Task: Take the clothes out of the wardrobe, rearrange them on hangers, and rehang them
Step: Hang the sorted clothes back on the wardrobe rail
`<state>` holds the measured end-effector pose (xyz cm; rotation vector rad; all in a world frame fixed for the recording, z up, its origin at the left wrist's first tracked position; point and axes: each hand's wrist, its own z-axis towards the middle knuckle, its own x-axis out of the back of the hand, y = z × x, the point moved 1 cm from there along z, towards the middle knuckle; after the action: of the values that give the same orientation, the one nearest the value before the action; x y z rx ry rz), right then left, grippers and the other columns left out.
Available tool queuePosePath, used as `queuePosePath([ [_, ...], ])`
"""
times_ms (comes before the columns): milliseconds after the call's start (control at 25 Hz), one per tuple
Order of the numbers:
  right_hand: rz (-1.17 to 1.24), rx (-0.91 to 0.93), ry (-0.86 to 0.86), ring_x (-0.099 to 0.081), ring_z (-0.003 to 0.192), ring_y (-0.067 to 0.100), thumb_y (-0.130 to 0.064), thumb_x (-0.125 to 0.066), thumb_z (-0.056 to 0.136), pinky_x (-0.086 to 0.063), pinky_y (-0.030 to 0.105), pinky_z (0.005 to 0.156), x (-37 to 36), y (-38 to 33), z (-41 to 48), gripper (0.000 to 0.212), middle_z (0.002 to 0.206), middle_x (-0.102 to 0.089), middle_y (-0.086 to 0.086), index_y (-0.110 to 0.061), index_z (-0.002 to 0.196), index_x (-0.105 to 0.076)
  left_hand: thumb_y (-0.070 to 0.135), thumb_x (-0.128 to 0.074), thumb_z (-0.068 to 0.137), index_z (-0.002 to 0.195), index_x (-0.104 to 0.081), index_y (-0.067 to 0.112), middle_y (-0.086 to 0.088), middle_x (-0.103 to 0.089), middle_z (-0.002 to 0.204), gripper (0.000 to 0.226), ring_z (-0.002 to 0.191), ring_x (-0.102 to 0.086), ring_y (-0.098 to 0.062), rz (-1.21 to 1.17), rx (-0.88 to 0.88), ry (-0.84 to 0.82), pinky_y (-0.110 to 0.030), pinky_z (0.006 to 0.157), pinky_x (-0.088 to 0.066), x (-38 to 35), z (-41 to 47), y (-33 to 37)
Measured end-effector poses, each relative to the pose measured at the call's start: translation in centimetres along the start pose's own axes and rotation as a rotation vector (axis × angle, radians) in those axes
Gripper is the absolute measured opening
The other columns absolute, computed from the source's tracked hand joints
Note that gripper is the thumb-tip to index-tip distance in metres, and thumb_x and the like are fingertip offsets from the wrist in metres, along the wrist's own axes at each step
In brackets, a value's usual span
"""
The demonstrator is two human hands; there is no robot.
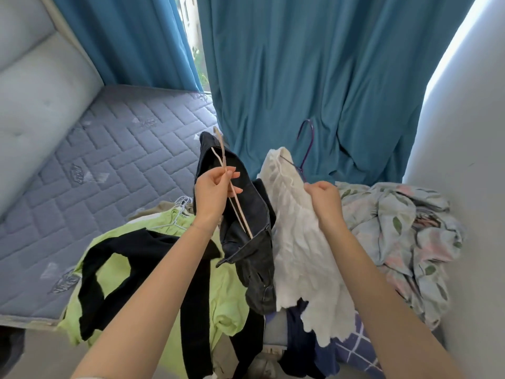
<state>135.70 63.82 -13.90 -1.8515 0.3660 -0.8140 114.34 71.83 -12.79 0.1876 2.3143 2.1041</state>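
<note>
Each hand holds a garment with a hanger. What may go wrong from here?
The dark garment hangs bunched on the beige hanger that the left hand pinches; it may slip off. The right hand grips only the white garment, so the purple hanger at its top edge may drop out.

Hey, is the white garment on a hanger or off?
On, it seems: the purple hanger's arm runs into the white garment's top, hook sticking out above. The right hand grips the fabric.

One camera on the person's head looks forward and down, close over the left hand (pixel 211 194) and right hand (pixel 325 201).
</note>
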Motion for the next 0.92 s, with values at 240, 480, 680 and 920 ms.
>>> queuePosePath([
  [240,0.153,0.173,-0.128,-0.039,0.061,0.010,-0.014,-0.063,0.087,-0.033,0.023,0.058,-1.2,-7.3,-3.6,0.018,0.065,-0.043,0.000,-0.008,0.073,-0.054,0.016,-0.054,0.099,0.108,-0.068,0.005,-0.004,-0.074,0.094,0.020,0.053,-0.064,-0.013,-0.007,-0.143,0.118,-0.019,0.053,-0.052,3.0,-1.7,6.4],
  [480,0.239,0.251,-0.340,-0.041,0.067,0.010,-0.014,-0.064,0.087,-0.035,0.024,0.063,-6.0,-13.1,-8.1,0.012,0.071,-0.045,0.003,-0.007,0.078,-0.059,0.015,-0.056,0.098,0.103,-0.069,0.004,-0.003,-0.074,0.089,0.018,0.047,-0.061,-0.009,-0.036,-0.184,0.311,-0.018,0.049,-0.049,11.4,-3.8,9.8],
  [680,0.179,0.321,-0.527,-0.035,0.055,0.006,-0.016,-0.063,0.089,-0.032,0.019,0.053,-12.7,-15.5,-14.2,0.022,0.062,-0.040,-0.005,-0.012,0.071,-0.050,0.014,-0.058,0.096,0.099,-0.071,0.006,-0.006,-0.074,0.085,0.015,0.044,-0.058,-0.011,-0.017,-0.183,0.492,-0.020,0.048,-0.049,20.4,-7.5,10.7],
  [920,0.120,0.399,-0.782,-0.037,0.056,0.010,-0.017,-0.062,0.089,-0.031,0.021,0.047,-22.7,-18.1,-24.4,0.016,0.064,-0.042,0.002,-0.011,0.076,-0.054,0.016,-0.057,0.097,0.104,-0.071,0.004,-0.007,-0.074,0.087,0.019,0.043,-0.055,-0.009,-0.013,-0.188,0.744,-0.016,0.049,-0.045,32.7,-12.8,10.5],
])
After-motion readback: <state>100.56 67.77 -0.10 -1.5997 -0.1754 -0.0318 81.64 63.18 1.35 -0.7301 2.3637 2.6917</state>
